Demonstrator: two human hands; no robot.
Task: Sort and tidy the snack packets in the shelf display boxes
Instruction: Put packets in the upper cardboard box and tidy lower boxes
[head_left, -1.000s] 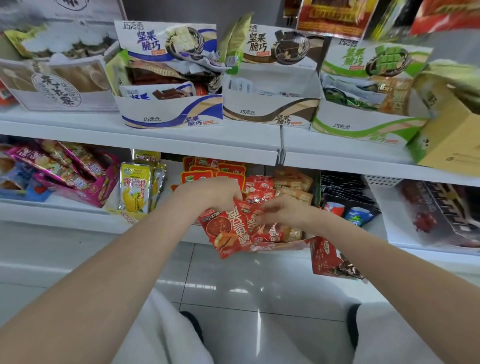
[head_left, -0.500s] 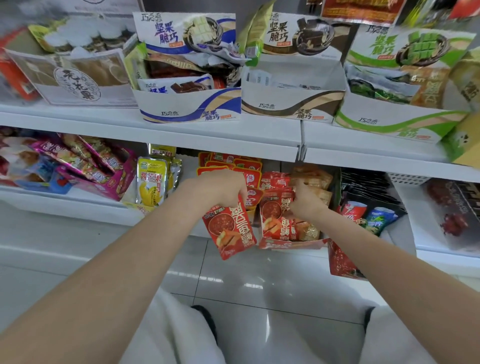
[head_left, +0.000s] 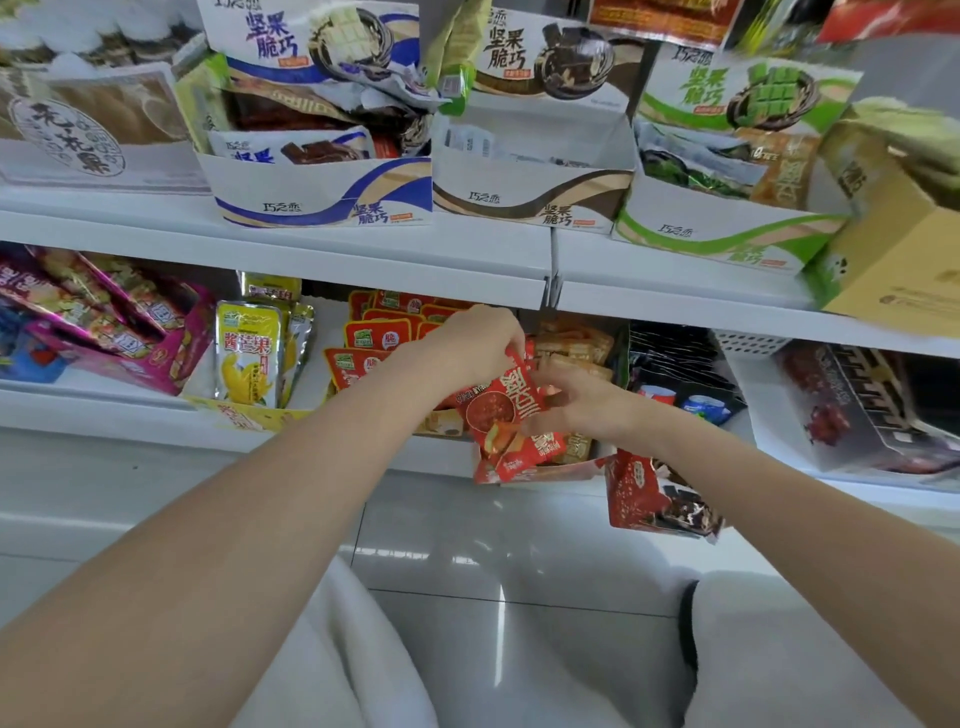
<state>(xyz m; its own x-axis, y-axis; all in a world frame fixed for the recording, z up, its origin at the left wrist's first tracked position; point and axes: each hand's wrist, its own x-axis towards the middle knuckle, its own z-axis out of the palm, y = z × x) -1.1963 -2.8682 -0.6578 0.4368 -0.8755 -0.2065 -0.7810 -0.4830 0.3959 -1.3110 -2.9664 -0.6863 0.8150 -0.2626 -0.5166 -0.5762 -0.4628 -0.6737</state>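
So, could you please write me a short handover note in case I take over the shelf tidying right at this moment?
Left hand: grips the top edge of a red snack packet, held in front of the lower shelf.
Right hand: pinches the same packet from its right side, so both hands share the grip.
Below it, a red display box at the shelf edge holds more red packets.
Orange packets stand in rows behind the left hand; yellow mango packets stand further left.
Done: those rows look orderly.
Left: seat the held packet in its box; the upper blue-trimmed box looks jumbled.
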